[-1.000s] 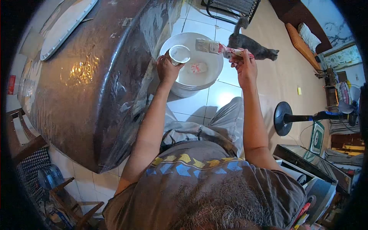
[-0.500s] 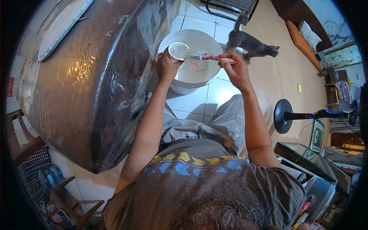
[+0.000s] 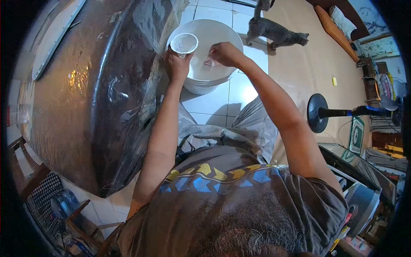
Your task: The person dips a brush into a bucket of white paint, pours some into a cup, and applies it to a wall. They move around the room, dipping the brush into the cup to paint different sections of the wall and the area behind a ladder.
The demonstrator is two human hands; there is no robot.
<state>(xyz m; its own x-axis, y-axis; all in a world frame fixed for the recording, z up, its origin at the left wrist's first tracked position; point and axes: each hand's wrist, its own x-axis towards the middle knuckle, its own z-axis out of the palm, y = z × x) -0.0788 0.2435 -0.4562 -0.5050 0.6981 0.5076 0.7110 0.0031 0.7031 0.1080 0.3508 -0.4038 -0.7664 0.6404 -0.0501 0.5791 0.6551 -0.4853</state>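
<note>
Left hand (image 3: 176, 65) is clamped on a small white plastic cup (image 3: 184, 43) over the big white round bucket (image 3: 233, 40); right hand (image 3: 224, 53) is curled shut inside, contents hidden. Looks like mid-dip, so a careful lift-out is needed next.

White tiled floor (image 3: 239, 92) with a bright light glare on the tile near the middle; further right it turns to a tan surface (image 3: 295, 64). Large dark brown desk (image 3: 72, 90) on the left, wrapped in clear plastic sheet, shiny with reflections. A grey cat (image 3: 274, 32) stands on the floor at the top. Standing fan (image 3: 338, 113) lying across the right side, round black base, blue neck. Orange cushion (image 3: 332, 25) at top right. Small yellow object (image 3: 334, 80) on the tan floor. Wooden chair (image 3: 25, 171) and water bottle (image 3: 64, 201) at lower left. Cluttered shelves on far right, details unclear.
</note>
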